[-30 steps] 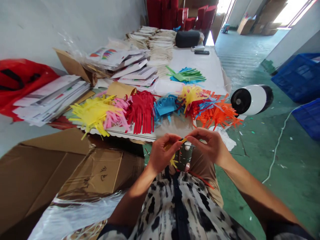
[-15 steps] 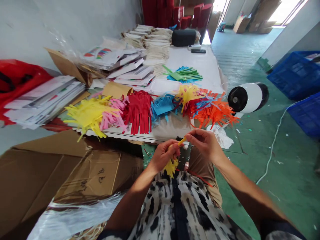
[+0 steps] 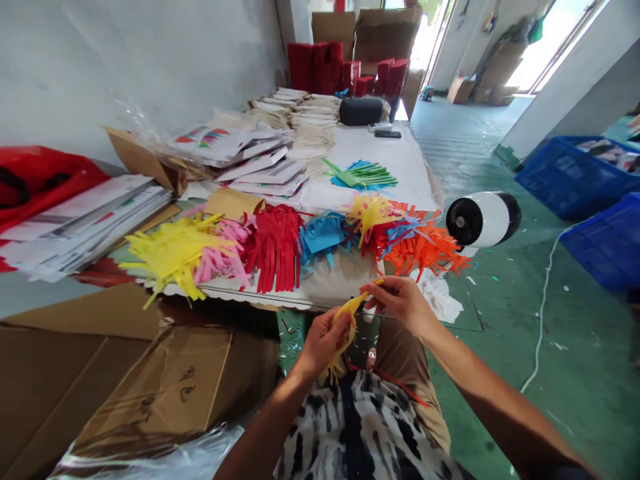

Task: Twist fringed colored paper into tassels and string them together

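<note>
My left hand (image 3: 323,340) is closed around the fringed end of a yellow paper strip (image 3: 350,312), just below the table's near edge. My right hand (image 3: 400,301) pinches the strip's upper end between thumb and fingers; a thin dark wire or stick runs along there too. The strip is stretched diagonally between the two hands, above my lap. Piles of cut paper fringe lie on the table in front: yellow (image 3: 173,250), pink (image 3: 227,247), red (image 3: 275,241), blue (image 3: 323,233) and orange (image 3: 425,247).
A white table (image 3: 400,157) carries stacks of printed cards (image 3: 75,213), green fringe (image 3: 363,175) and a black bag (image 3: 360,111). Flattened cardboard boxes (image 3: 125,373) lie at the left. A small white fan (image 3: 483,219) stands at the right, with blue crates (image 3: 575,177) beyond.
The hands have drawn apart: my left hand slid down and the yellow strip now stretches longer between them. The view tilted upward slightly.
</note>
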`<move>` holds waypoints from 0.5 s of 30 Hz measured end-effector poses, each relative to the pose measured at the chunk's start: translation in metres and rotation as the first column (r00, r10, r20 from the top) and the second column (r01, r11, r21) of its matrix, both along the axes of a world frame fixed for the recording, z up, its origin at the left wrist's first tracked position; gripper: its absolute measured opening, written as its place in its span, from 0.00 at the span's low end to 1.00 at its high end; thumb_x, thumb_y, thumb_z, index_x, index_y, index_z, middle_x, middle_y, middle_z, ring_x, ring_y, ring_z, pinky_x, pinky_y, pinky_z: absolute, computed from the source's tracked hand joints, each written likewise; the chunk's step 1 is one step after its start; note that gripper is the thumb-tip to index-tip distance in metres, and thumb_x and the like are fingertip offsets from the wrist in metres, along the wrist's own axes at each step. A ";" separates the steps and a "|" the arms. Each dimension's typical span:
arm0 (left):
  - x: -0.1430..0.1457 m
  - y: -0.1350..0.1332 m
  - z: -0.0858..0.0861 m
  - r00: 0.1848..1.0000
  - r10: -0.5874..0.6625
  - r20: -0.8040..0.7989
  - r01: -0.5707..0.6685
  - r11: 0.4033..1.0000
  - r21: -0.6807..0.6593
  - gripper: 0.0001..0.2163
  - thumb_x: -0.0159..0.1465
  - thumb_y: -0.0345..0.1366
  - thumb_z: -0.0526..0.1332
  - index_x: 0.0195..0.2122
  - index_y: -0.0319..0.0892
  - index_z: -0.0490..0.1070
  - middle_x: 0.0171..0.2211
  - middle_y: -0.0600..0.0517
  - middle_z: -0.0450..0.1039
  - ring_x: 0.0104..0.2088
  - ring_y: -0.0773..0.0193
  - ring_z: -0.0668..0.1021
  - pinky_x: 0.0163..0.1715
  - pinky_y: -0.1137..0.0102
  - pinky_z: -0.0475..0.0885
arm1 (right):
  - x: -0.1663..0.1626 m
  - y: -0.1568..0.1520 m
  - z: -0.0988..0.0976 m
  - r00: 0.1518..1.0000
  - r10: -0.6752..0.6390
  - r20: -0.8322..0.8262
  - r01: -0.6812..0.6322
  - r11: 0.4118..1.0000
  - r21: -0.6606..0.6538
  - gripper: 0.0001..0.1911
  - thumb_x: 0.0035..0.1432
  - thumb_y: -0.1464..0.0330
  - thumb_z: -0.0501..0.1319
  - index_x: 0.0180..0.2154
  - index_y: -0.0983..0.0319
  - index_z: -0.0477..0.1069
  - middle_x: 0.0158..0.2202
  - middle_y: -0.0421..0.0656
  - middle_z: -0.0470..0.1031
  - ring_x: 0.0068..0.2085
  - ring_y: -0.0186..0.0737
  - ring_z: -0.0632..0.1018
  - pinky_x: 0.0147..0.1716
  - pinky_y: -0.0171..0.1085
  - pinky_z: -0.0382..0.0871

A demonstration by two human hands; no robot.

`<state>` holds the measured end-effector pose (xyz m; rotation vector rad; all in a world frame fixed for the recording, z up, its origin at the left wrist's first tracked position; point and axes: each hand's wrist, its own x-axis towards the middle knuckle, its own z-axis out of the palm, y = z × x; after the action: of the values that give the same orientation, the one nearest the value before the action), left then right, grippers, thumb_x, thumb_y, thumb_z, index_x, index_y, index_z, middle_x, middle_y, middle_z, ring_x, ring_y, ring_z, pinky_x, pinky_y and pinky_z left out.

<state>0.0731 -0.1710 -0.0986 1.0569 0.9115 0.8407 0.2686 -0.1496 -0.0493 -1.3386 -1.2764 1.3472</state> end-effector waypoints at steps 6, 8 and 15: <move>-0.008 0.004 -0.014 0.997 0.068 0.020 -0.067 0.996 -0.058 0.27 0.60 0.64 0.68 0.32 0.41 0.68 0.19 0.62 0.56 0.18 0.75 0.58 0.18 0.75 0.52 | -0.006 0.016 -0.001 0.999 -0.035 -0.026 0.036 0.999 0.014 0.27 0.54 0.43 0.71 0.38 0.61 0.84 0.29 0.46 0.84 0.31 0.43 0.85 0.33 0.39 0.81; -0.011 0.004 -0.020 0.994 0.103 -0.033 -0.105 0.992 -0.072 0.27 0.61 0.64 0.67 0.34 0.41 0.71 0.20 0.60 0.60 0.19 0.73 0.62 0.19 0.75 0.55 | -0.006 0.027 0.005 0.993 -0.089 -0.074 0.093 0.995 0.047 0.25 0.54 0.44 0.72 0.37 0.60 0.83 0.33 0.46 0.85 0.32 0.44 0.85 0.37 0.41 0.83; -0.028 -0.006 -0.041 0.988 0.053 -0.144 -0.057 0.998 -0.021 0.25 0.64 0.61 0.65 0.31 0.40 0.75 0.20 0.59 0.60 0.21 0.71 0.62 0.22 0.75 0.56 | -0.005 0.087 0.070 0.939 -0.327 0.102 0.171 0.705 0.688 0.17 0.74 0.56 0.57 0.55 0.53 0.80 0.57 0.46 0.81 0.56 0.49 0.83 0.58 0.52 0.79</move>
<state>0.0450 -0.1774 -0.1400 1.0849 1.0743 0.8044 0.2639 -0.0627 0.0202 -1.0884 -1.4696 0.4541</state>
